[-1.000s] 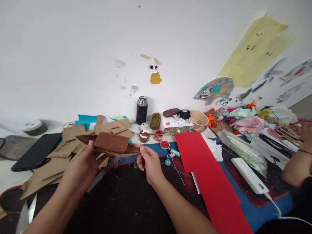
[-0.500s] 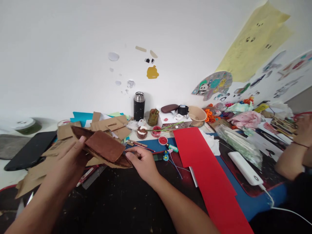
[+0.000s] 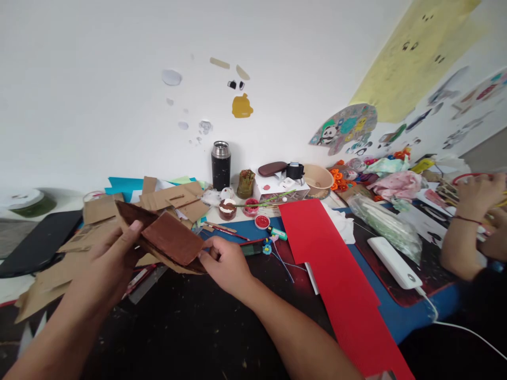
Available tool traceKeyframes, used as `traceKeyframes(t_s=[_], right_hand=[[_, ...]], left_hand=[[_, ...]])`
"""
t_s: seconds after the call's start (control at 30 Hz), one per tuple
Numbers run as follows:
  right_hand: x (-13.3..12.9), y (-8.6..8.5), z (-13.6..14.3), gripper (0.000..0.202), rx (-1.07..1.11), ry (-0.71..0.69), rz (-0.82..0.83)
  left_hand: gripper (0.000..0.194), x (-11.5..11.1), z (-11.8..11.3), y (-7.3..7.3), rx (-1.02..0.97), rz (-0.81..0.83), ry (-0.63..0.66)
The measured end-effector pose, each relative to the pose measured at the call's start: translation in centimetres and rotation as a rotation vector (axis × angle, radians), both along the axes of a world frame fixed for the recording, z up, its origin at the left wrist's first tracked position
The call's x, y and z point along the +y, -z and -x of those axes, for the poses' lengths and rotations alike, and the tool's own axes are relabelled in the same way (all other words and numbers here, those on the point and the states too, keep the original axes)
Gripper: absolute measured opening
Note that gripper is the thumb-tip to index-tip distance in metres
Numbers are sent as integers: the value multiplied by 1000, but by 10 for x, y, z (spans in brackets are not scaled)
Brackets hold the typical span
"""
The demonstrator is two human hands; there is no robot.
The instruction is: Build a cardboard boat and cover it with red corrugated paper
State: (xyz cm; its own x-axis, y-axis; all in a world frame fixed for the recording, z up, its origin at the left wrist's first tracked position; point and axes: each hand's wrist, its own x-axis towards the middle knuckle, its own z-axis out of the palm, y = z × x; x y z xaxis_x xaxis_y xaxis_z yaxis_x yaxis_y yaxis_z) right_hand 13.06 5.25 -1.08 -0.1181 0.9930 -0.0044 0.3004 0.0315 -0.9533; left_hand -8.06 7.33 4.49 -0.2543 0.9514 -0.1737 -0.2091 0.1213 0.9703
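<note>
A brown cardboard piece (image 3: 173,238), pointed at its left end and shaped like a small boat, is held tilted above the dark mat. A flat, darker-brown rectangular panel covers its middle. My left hand (image 3: 119,250) grips the left end, thumb on top and fingers underneath. At the right end, my right hand (image 3: 227,266) pinches the edge near the panel's lower corner between thumb and curled fingers. Behind the piece lie scraps of cardboard (image 3: 190,198). A pencil (image 3: 227,231) and a blue pipe-cleaner flower (image 3: 268,246) are beyond my right hand.
Red corrugated sheet (image 3: 340,274) stretches along the right of my arm. A black thermos (image 3: 221,166), small paint pots (image 3: 262,221) and a round tub (image 3: 318,180) stand by the wall. A white glue gun (image 3: 394,262) trails a cord. Another person's hand (image 3: 481,195) is at far right.
My right hand has shifted slightly left along the brown piece, to the panel's edge. The panel's right side looks more lifted. The camera view has moved a little.
</note>
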Motion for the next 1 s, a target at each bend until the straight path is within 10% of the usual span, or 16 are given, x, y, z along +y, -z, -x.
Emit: traceKeyframes(t_s=[1.0], right_hand=[[-1,4,1,10,73,30,2]], left_hand=[[68,-5,-4,1,18,19,49]])
